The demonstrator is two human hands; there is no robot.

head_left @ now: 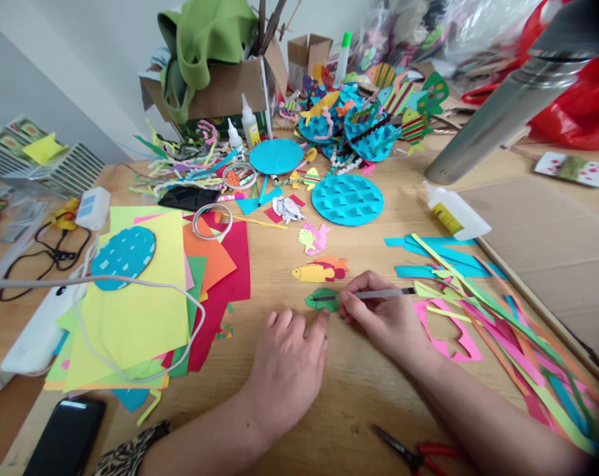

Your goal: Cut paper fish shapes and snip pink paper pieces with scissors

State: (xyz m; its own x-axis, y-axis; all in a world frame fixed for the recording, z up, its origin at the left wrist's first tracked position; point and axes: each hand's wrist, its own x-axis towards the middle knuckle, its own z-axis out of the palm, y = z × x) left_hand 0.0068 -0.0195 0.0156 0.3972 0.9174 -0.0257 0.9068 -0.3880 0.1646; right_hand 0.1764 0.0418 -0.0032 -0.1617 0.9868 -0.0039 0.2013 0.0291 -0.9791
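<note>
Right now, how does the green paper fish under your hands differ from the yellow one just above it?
The green paper fish is pinned by the left hand while the right hand holds a pen on it; the yellow paper fish lies untouched. The green one looks plain; the yellow one has red-orange fins and tail. Both lie flat on the wooden table.

Under the right hand point(386, 317) a green fish point(322, 299) – the pen point(373, 293) on it grey, black-tipped; at its 12 o'clock a yellow fish point(315, 272) with red-orange fins, then a pink-and-yellow one point(313, 238). Teal disc point(348, 199) at 1 o'clock, grid-patterned. At 9 o'clock yellow paper point(135, 311) over red and orange sheets – a teal oval point(123, 256) with pale dashes
</note>
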